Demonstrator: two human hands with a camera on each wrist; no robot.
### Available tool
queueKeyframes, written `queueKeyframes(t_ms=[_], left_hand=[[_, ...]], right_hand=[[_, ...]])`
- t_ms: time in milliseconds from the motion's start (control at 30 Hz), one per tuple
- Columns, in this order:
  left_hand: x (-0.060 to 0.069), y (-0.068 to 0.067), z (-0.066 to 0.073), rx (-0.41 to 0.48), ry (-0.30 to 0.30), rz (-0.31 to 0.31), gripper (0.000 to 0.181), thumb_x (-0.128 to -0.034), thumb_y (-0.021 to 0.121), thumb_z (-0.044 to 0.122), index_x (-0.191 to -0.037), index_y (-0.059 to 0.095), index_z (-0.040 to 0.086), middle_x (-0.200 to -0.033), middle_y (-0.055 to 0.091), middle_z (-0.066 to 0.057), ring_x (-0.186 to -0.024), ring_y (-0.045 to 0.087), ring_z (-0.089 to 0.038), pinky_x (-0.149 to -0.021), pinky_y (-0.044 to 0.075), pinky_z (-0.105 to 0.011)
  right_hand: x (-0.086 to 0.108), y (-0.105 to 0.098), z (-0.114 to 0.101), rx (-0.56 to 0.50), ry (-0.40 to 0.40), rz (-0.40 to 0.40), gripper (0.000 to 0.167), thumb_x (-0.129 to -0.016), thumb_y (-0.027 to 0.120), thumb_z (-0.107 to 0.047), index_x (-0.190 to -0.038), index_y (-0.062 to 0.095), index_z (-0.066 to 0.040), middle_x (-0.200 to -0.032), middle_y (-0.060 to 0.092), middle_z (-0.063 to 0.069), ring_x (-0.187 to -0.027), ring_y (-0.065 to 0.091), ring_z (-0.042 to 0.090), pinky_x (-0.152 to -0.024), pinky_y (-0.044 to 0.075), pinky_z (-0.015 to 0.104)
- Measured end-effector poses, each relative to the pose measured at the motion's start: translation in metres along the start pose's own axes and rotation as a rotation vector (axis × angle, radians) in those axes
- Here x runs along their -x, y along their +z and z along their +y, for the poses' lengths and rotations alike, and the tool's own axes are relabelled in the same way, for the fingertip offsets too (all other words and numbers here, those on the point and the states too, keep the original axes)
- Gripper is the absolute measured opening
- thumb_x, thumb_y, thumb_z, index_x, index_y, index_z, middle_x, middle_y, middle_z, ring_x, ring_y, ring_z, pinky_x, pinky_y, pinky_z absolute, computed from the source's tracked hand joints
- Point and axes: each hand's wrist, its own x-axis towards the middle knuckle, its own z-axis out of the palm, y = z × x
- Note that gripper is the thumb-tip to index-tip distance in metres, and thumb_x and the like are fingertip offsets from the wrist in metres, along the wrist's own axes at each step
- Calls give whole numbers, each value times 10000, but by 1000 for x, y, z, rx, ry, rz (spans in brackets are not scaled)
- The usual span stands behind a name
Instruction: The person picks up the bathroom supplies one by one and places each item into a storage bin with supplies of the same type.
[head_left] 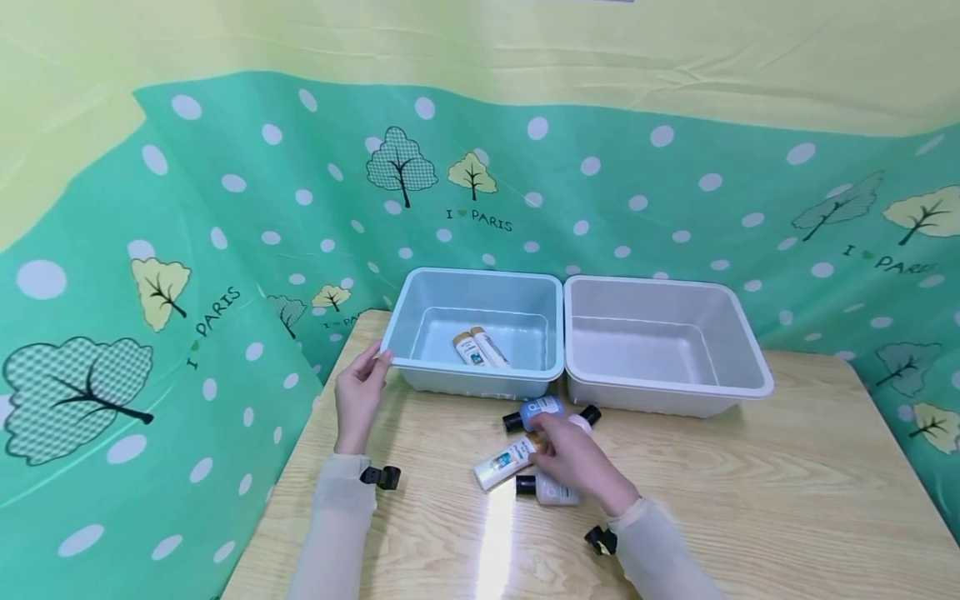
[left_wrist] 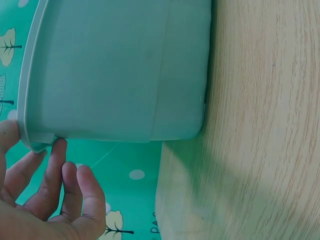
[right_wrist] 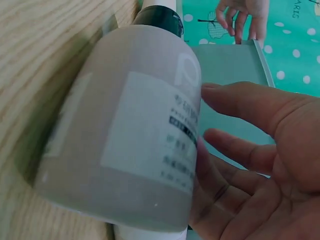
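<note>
My left hand [head_left: 361, 400] pinches the near left corner of the light blue bin [head_left: 480, 367]; in the left wrist view the thumb lies on the rim and fingers sit beneath it. Two white bottles with gold caps [head_left: 472, 349] lie inside that bin. My right hand [head_left: 576, 461] holds a white gold-capped bottle [head_left: 501, 465] by its cap end, above or among the bottles on the table. Below the hand lies a clear, black-capped bottle [head_left: 557, 490], large in the right wrist view [right_wrist: 130, 130], where it hides the fingertips.
A blue black-capped bottle [head_left: 542, 408] and another black-capped bottle [head_left: 581, 422] lie in front of the bins. The grey-white bin [head_left: 667, 392] stands right against the blue one. Behind the wooden table [head_left: 810, 467] hangs a green patterned cloth [head_left: 637, 183].
</note>
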Motion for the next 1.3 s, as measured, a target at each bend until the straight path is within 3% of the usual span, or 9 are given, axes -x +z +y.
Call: queueKeyframes(t_ms=[267, 533, 667, 867, 1000, 1167, 1300], left_hand=[[-1, 0, -1, 0, -15, -6, 516, -916, 670, 550, -1337, 664, 251, -1096, 703, -59, -1028, 626, -379, -717, 542, -274], [-1, 0, 0, 3, 4, 2, 510, -916, 679, 537, -1331, 668, 241, -1089, 704, -70, -1016, 631, -386, -673, 518, -208], [-1, 0, 0, -3, 2, 12, 525, -909, 680, 550, -1331, 669, 239, -1103, 705, -64, -1026, 641, -351, -697, 528, -223], [-1, 0, -2, 0, -7, -4, 549, -915, 675, 543, -1356, 653, 216, -1112, 699, -76, -1024, 638, -341, -731, 541, -255], [-1, 0, -1, 2, -4, -2, 548, -913, 678, 544, -1352, 656, 217, -1100, 699, -79, -1023, 635, -365, -700, 527, -211], [-1, -1, 0, -1, -12, 1, 544, -915, 674, 545, -1350, 658, 218, -1103, 699, -77, -1027, 633, -364, -693, 519, -194], [-1, 0, 0, -3, -14, -1, 508, -921, 678, 528, -1337, 665, 237, -1081, 702, -69, -1000, 633, -348, -697, 530, -221]], right_hand=[[-3, 1, -6, 249, -4, -39, 438, -834, 819, -129, -1230, 639, -74, -1101, 659, 55, -861, 562, 159, -705, 476, 358], [-5, 0, -8, 315, 21, -77, 453, -835, 821, -138, -1251, 649, -86, -1145, 656, 86, -984, 614, 233, -803, 523, 429], [-8, 2, -12, 398, 5, -117, 475, -846, 803, -123, -1288, 638, -75, -1220, 633, 145, -1038, 627, 306, -812, 541, 483], [-13, 10, -14, 548, -15, -163, 487, -810, 813, -101, -1266, 645, -106, -1167, 622, 133, -816, 636, 272, -621, 542, 405], [-15, 13, -16, 600, -8, -168, 488, -800, 808, -86, -1259, 645, -116, -1173, 627, 130, -775, 640, 286, -554, 524, 395], [-17, 17, -15, 636, -17, -175, 469, -817, 759, -46, -1264, 639, -122, -1194, 639, 134, -830, 662, 321, -540, 522, 422], [-18, 11, -13, 588, -59, -177, 464, -784, 811, -101, -1214, 639, -128, -1048, 673, 71, -780, 639, 232, -617, 508, 407]])
